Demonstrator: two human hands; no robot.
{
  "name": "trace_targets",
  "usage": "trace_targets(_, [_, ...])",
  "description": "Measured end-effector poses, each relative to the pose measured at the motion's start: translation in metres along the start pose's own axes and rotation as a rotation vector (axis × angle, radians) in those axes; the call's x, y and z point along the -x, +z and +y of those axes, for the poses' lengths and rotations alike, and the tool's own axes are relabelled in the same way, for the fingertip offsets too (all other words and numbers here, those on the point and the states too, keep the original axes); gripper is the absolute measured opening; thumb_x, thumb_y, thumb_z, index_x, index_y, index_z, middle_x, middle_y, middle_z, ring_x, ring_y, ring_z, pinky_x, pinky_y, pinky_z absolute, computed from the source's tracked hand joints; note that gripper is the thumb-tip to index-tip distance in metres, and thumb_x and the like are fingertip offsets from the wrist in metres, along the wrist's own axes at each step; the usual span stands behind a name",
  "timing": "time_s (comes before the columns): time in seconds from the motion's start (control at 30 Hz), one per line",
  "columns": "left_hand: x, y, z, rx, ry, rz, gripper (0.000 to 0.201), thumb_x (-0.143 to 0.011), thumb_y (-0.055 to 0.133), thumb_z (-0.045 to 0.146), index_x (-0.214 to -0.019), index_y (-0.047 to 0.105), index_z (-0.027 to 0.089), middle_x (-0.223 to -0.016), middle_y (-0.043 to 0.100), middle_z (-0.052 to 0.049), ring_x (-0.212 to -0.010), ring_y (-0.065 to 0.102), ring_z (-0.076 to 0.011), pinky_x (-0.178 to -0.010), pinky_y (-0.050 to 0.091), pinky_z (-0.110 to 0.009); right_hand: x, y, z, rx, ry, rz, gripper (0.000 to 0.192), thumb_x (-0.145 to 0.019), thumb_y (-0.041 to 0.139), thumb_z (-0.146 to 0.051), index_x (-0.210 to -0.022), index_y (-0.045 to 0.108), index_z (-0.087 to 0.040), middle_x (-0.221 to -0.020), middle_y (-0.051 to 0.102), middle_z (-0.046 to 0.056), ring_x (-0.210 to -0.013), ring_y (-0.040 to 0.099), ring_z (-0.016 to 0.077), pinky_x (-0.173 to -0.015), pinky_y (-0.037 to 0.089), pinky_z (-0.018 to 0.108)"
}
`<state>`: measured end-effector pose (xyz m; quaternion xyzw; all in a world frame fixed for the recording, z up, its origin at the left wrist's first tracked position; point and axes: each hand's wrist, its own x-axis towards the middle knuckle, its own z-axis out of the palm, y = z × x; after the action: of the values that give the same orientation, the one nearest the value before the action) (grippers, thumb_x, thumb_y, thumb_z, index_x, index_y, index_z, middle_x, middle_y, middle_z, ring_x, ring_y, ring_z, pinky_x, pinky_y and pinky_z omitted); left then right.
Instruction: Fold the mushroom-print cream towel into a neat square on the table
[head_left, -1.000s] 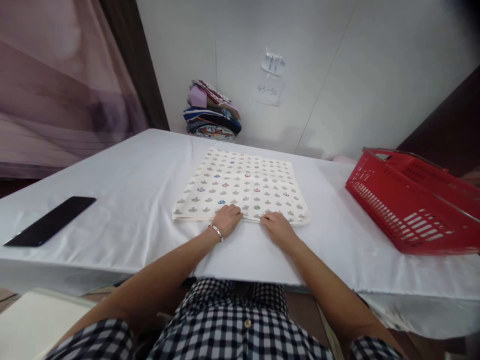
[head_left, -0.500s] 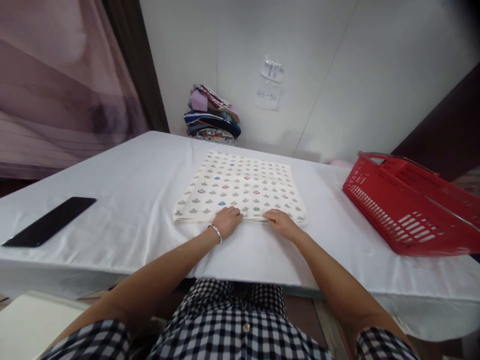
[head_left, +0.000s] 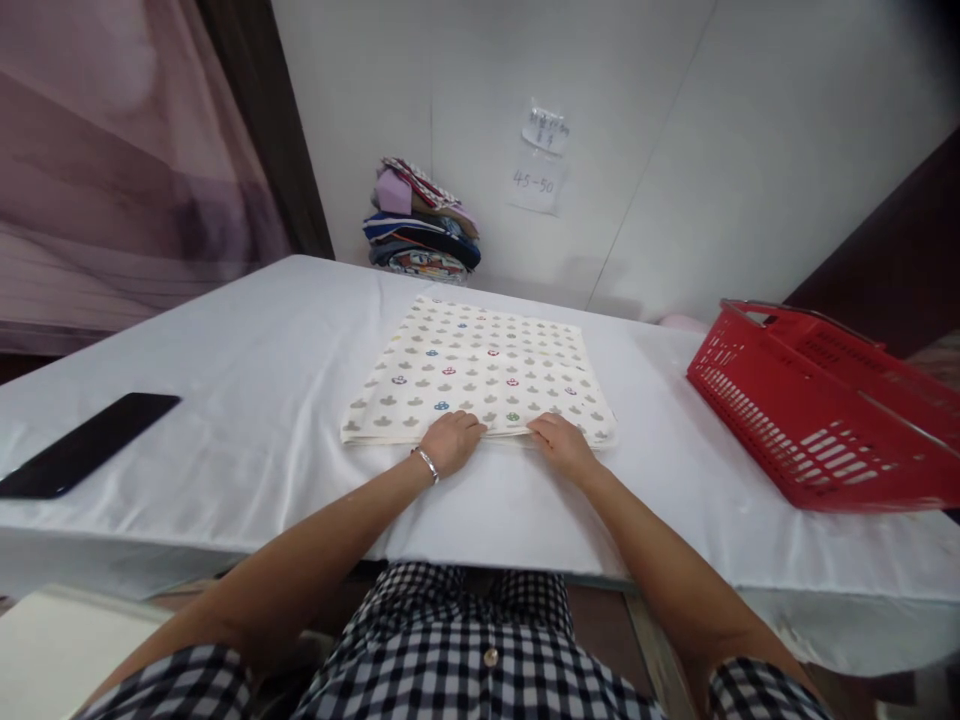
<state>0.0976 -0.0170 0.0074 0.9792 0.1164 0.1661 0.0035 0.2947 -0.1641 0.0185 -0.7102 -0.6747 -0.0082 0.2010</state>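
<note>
Our left hand lies with its fingers together over the near edge of the patterned cloth, and our right hand bends its fingers at that edge, farther right; we cannot tell whether either one pinches the fabric. Compared with a second ago, our right hand sits slightly farther right, widening the gap between the hands, while the cloth stays flat mid-table. Beyond, on the white table, we see a black slab left, a red basket right and a fabric stack far
</note>
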Motion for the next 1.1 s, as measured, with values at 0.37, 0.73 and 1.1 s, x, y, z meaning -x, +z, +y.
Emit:
trace_targets(0.37, [-0.008, -0.005, -0.001, -0.034, -0.028, -0.002, 0.027, -0.077, 0.045, 0.009, -0.097, 0.061, 0.018, -0.091, 0.061, -0.007, -0.084, 0.053, -0.0191, -0.07, 0.04, -0.032, -0.003, 0.0, -0.001, 0.225, -0.087, -0.02, 0.022, -0.086, 0.041, -0.014, -0.094, 0.061, -0.019, -0.092, 0.06, 0.006, -0.082, 0.05, 0.0179, -0.069, 0.036, 0.028])
trace_targets(0.73, [-0.004, 0.005, -0.002, -0.132, 0.061, 0.03, 0.025, -0.086, 0.04, 0.012, -0.093, 0.063, 0.019, -0.089, 0.058, -0.008, -0.084, 0.05, -0.019, -0.071, 0.037, -0.033, 0.006, 0.019, -0.001, 0.209, -0.164, 0.037, 0.026, -0.084, 0.044, -0.008, -0.1, 0.061, -0.019, -0.093, 0.06, 0.007, -0.085, 0.047, 0.0182, -0.071, 0.035, 0.029])
trace_targets(1.1, [0.006, -0.003, -0.001, -0.16, 0.111, -0.062, 0.029, -0.085, 0.037, 0.008, -0.106, 0.055, 0.018, -0.095, 0.057, -0.007, -0.084, 0.049, -0.0178, -0.072, 0.036, -0.032, 0.014, 0.001, -0.004, 0.192, -0.208, -0.1, 0.034, -0.087, 0.038, -0.011, -0.116, 0.051, -0.022, -0.109, 0.056, 0.007, -0.096, 0.047, 0.0188, -0.079, 0.035, 0.031])
